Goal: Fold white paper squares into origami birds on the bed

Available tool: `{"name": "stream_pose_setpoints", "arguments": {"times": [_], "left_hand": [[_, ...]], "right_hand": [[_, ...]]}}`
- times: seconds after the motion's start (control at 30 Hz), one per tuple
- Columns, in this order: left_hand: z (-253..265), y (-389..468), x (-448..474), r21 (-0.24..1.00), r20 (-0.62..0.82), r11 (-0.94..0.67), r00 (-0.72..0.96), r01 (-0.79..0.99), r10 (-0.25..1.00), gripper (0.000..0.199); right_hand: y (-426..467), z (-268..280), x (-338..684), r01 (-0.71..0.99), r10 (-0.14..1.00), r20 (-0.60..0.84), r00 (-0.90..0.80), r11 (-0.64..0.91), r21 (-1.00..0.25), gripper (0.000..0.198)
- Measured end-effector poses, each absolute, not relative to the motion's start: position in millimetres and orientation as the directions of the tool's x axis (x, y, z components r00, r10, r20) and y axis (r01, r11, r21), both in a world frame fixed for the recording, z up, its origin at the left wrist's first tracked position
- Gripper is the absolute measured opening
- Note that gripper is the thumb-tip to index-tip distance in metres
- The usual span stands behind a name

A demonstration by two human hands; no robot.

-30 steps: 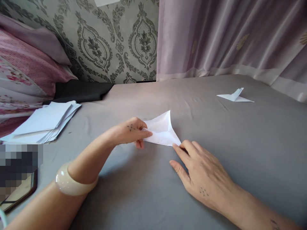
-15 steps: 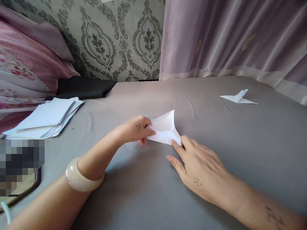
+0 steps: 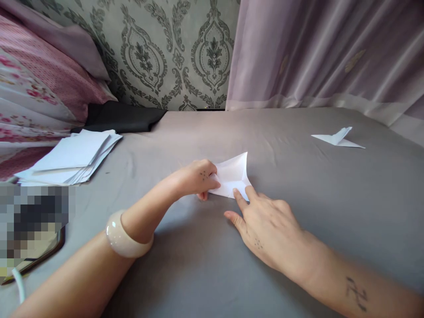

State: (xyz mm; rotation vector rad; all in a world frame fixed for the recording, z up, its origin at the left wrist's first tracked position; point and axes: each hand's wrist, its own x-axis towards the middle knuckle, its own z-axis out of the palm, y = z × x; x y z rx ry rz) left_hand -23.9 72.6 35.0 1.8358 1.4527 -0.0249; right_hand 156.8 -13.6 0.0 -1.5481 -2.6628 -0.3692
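Note:
A partly folded sheet of white paper [image 3: 232,174] lies mid-surface, its far flap standing up to a pointed corner. My left hand [image 3: 198,176] pinches the paper's left end between thumb and fingers. On the near right part of the paper rest the fingertips of my right hand [image 3: 268,225], its thumb stretched out to the side above the sheet. The right hand's fingers are apart and press on the paper without gripping it. Part of the left end is hidden behind my left fingers.
A folded white paper bird [image 3: 338,139] lies at the far right of the grey cloth [image 3: 192,265]. A stack of white paper [image 3: 71,152] sits at the left, before a black folded item [image 3: 126,117]. Below the stack is a dark-rimmed object [image 3: 61,240], partly blurred out.
My right hand has slid left along the paper's near edge, its fingertips now farther in on the sheet. The left hand keeps its pinch. The whole view has shifted slightly.

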Motion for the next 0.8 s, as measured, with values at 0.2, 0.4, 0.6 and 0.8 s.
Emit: {"name": "stream_pose_setpoints", "arguments": {"times": [0.2, 0.4, 0.6, 0.8], "left_hand": [[32, 71, -22, 0.538, -0.441, -0.047, 0.329, 0.841, 0.835, 0.015], [30, 72, -24, 0.544, -0.445, -0.051, 0.339, 0.838, 0.829, 0.017], [34, 73, -22, 0.514, -0.473, -0.050, 0.331, 0.856, 0.817, 0.012], [39, 72, -20, 0.501, -0.489, -0.035, 0.316, 0.865, 0.813, 0.008]], "right_hand": [[-11, 2, 166, 0.846, 0.850, 0.079, -0.522, 0.503, 0.176, 0.045], [-9, 6, 182, 0.842, 0.847, -0.064, -0.528, 0.532, 0.089, 0.048], [-5, 12, 180, 0.854, 0.850, -0.142, -0.507, 0.518, 0.055, 0.048], [-4, 15, 173, 0.849, 0.846, -0.160, -0.509, 0.524, 0.071, 0.049]]}}
